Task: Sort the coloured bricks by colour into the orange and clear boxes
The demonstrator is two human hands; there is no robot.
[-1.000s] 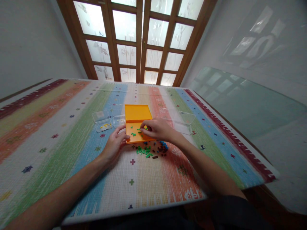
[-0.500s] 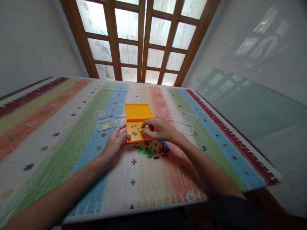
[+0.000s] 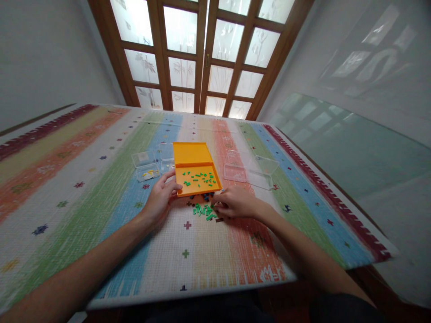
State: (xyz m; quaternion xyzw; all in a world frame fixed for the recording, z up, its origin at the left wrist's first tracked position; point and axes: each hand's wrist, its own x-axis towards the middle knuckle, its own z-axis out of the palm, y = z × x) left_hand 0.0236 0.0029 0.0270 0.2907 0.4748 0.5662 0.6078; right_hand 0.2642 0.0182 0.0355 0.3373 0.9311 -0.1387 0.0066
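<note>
An open orange case has several small green pieces scattered in its near half. My left hand grips the case's left edge, thumb over the rim. On the cloth in front of the case lies a pile of green pieces, with brown and dark blue ones beside it. My right hand is at the right side of this pile, fingers bent together and pointing down; whatever is between the fingertips is too small to make out.
Clear plastic boxes with open lids stand on both sides: one with yellow and white pieces at the left, others at the right. A striped cloth covers the table; its near edge runs below my forearms.
My right hand has moved from inside the orange case down to the pile in front. The case has shifted and tilted slightly in my left hand, and its green pieces are uncovered.
</note>
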